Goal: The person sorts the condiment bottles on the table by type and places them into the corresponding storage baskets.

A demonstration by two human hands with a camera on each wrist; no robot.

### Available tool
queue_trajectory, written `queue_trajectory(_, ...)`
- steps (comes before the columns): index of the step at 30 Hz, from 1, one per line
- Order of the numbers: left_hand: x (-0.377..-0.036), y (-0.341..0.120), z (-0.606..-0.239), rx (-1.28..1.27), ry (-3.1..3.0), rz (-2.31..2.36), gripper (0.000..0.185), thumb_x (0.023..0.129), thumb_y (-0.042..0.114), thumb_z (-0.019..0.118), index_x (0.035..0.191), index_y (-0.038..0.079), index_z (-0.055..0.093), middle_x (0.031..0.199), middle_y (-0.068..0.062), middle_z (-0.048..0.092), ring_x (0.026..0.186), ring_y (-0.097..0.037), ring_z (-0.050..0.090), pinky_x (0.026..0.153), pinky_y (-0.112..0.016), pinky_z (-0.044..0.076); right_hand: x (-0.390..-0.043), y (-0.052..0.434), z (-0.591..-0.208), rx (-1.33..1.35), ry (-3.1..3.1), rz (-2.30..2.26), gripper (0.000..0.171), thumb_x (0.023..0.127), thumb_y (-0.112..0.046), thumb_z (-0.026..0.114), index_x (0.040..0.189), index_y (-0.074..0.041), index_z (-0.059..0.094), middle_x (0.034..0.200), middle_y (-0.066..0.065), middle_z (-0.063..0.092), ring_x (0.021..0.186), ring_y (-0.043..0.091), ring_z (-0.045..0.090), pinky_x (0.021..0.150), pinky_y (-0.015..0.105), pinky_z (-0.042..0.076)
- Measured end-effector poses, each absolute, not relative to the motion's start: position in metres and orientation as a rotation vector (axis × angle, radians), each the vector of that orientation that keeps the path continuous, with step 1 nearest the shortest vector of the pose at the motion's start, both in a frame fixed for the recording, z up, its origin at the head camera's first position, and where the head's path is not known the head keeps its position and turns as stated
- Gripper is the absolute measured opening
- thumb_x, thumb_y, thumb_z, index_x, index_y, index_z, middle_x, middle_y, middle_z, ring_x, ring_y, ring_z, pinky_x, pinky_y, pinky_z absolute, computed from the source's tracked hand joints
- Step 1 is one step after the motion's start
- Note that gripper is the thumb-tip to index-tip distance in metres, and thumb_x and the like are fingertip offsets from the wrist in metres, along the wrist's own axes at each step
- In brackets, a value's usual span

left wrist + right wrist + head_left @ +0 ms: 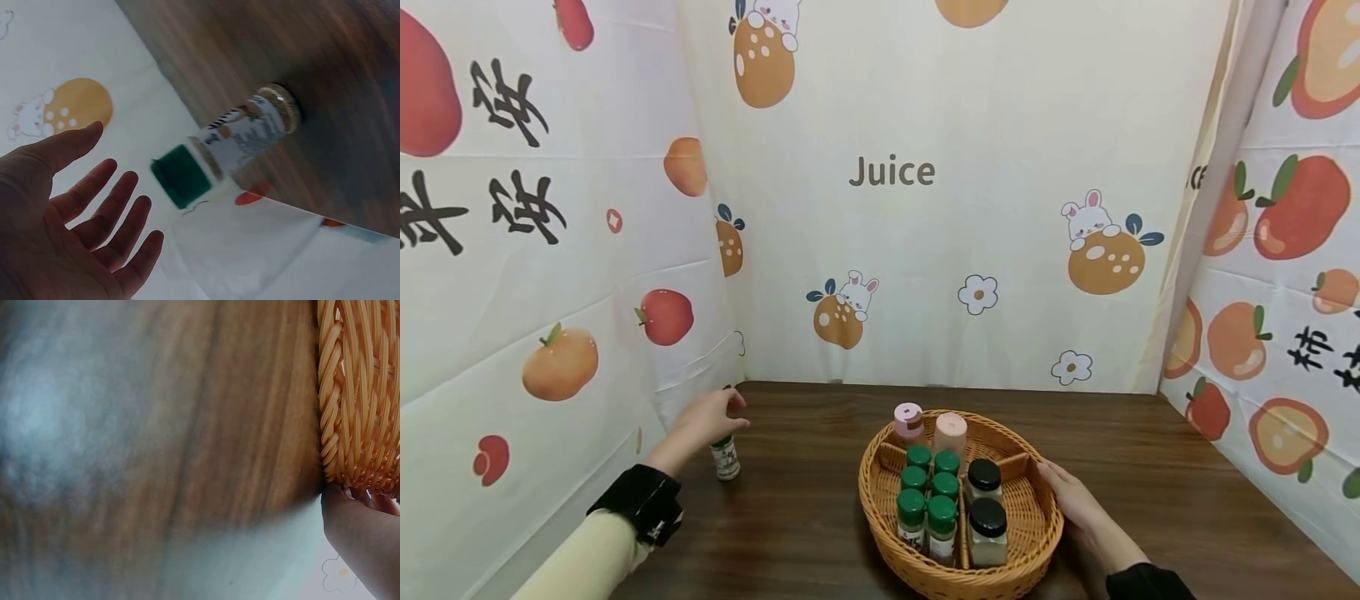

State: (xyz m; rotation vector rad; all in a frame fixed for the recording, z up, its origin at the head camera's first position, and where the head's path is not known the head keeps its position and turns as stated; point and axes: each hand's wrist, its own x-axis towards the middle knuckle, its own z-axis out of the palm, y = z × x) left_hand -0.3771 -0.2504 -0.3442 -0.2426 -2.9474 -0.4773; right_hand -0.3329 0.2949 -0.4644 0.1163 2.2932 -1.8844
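Note:
My left hand (706, 419) is above a small spice bottle (726, 460) with a green cap and printed label, at the table's left side. In the left wrist view the loosely spread fingers (103, 219) are apart from the bottle's green cap (181, 176). On the right, my right hand (1078, 504) touches the outer side of a round wicker basket (880, 533) near its rim. In the right wrist view some of its fingers are hidden beside the weave. The basket holds several green-capped bottles (912, 508), two black-topped jars (987, 533) and two pink-capped bottles (951, 429).
Dividers (1011, 467) split the basket into compartments. A dark wooden table (797, 500) lies beneath everything. Printed cloth walls (910, 233) stand at the back and on both sides, the left one close to my left hand.

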Motion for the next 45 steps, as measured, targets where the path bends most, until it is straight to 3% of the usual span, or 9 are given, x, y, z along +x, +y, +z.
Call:
queue_trajectory(25, -0.383, -0.278, -0.391, -0.101, -2.973, -0.477, 0.047, 0.084, 0.020, 0.078, 0.121, -0.004, 0.060, 0.108, -0.025, 0.063, 0.096, -0.035, 0.062, 0.077, -0.048, 0.055, -0.334, 0.291, -0.465, 0.125, 2.340, -1.869, 0.068, 0.110, -0.037, 0.029, 0.156, 0.009, 0.008, 0.157, 0.037, 0.016, 0.145, 0.051, 0.026, 0.108, 0.049, 0.046)
queue_trajectory(39, -0.385, -0.279, -0.408, -0.096, -2.921, -0.596, 0.044, 0.085, 0.009, 0.073, 0.121, -0.006, 0.053, 0.110, -0.030, 0.058, 0.095, -0.039, 0.061, 0.078, -0.050, 0.054, -0.334, 0.292, -0.466, 0.106, 2.358, -1.844, 0.068, 0.110, -0.036, 0.028, 0.156, 0.009, 0.006, 0.158, 0.037, 0.013, 0.146, 0.052, 0.023, 0.114, 0.056, 0.038)
queue_trajectory(45, -0.385, -0.276, -0.413, -0.093, -2.893, -0.643, 0.043, 0.086, 0.005, 0.071, 0.121, -0.005, 0.048, 0.110, -0.033, 0.060, 0.095, -0.040, 0.062, 0.075, -0.049, 0.053, -0.332, 0.294, -0.464, 0.110, 2.364, -1.842, 0.069, 0.110, -0.038, 0.028, 0.156, 0.009, 0.006, 0.158, 0.037, 0.014, 0.145, 0.052, 0.024, 0.113, 0.054, 0.040)
